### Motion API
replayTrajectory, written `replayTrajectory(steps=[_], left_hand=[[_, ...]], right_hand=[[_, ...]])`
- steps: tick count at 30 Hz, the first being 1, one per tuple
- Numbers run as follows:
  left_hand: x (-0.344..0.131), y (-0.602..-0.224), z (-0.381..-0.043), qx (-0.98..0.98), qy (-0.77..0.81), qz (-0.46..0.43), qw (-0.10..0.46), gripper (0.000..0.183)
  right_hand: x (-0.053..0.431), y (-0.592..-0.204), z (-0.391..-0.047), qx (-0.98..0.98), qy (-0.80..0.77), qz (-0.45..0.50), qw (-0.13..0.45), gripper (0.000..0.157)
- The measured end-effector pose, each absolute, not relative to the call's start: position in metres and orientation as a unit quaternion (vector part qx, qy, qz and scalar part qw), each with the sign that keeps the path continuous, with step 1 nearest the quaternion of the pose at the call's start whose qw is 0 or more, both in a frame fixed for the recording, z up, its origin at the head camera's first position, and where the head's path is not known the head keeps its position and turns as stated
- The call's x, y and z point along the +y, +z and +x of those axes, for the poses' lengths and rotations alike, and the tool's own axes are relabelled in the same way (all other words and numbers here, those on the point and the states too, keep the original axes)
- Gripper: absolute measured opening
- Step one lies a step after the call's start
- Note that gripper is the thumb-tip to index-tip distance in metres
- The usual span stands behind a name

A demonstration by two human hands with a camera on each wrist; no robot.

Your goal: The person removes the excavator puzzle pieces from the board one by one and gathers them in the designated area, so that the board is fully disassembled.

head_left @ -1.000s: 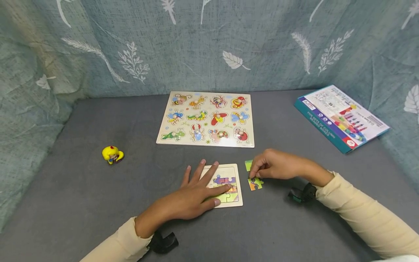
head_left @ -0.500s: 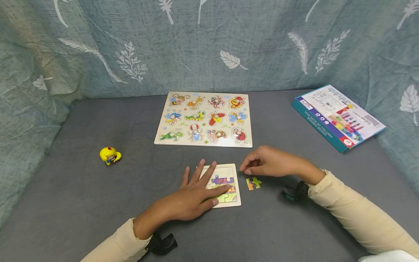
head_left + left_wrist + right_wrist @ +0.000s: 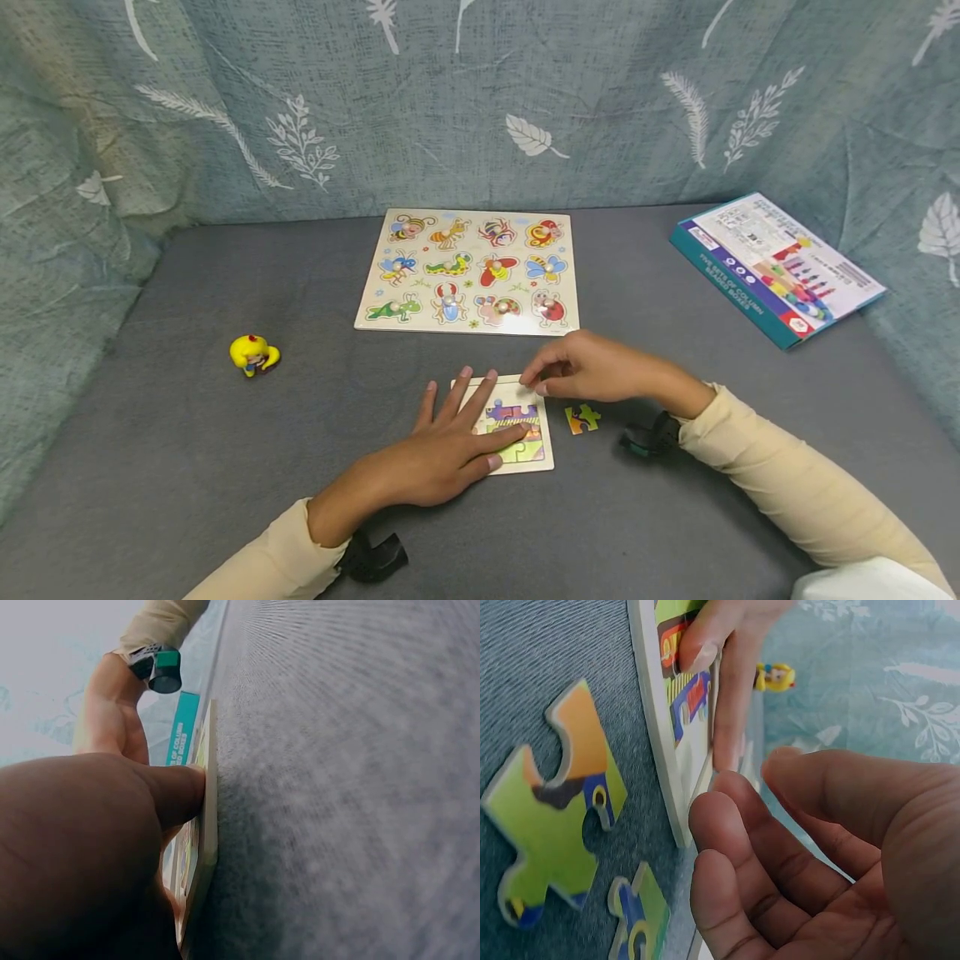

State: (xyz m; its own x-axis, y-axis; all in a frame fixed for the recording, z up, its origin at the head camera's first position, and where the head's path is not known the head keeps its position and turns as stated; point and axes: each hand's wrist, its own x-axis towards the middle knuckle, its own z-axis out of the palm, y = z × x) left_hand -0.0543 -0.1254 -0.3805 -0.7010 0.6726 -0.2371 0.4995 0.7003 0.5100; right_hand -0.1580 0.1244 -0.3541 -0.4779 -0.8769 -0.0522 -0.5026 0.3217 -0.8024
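My left hand (image 3: 442,446) rests with spread fingers on a small square jigsaw board (image 3: 548,450), covering much of its left part. Coloured pieces fill the lower right of its picture; bare wood shows above them. In the left wrist view the thumb (image 3: 180,791) presses the board's edge. My right hand (image 3: 592,367) hovers at the board's upper right corner, fingers loosely bent. The right wrist view shows nothing between its fingers. On the table beside the board lie an orange-and-green jigsaw piece (image 3: 562,802) and a green-and-blue jigsaw piece (image 3: 641,915), the latter hidden from the head view.
Behind lies a larger wooden peg puzzle (image 3: 468,271) with insect pictures. A small yellow-haired toy figure (image 3: 253,355) stands to the left. At the far right is a flat teal-and-white box (image 3: 776,271). A patterned curtain (image 3: 450,108) hangs behind the grey table (image 3: 187,467).
My right hand has moved left, from the loose pieces to the board's upper right corner. My left hand has stayed on the board. The green-and-blue piece has gone from the head view.
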Motion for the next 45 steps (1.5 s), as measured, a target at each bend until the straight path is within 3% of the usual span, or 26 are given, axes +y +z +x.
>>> replayTrajectory(steps=[20, 45], left_hand=[[-0.125, -0.378, -0.055, 0.899, 0.199, 0.323, 0.217, 0.046], [-0.126, -0.38, -0.055, 0.894, 0.207, 0.338, 0.209, 0.046]], right_hand=[[0.102, -0.361, -0.155, 0.746, -0.395, -0.432, 0.317, 0.024], [0.102, -0.359, -0.155, 0.72, -0.42, -0.429, 0.347, 0.026]])
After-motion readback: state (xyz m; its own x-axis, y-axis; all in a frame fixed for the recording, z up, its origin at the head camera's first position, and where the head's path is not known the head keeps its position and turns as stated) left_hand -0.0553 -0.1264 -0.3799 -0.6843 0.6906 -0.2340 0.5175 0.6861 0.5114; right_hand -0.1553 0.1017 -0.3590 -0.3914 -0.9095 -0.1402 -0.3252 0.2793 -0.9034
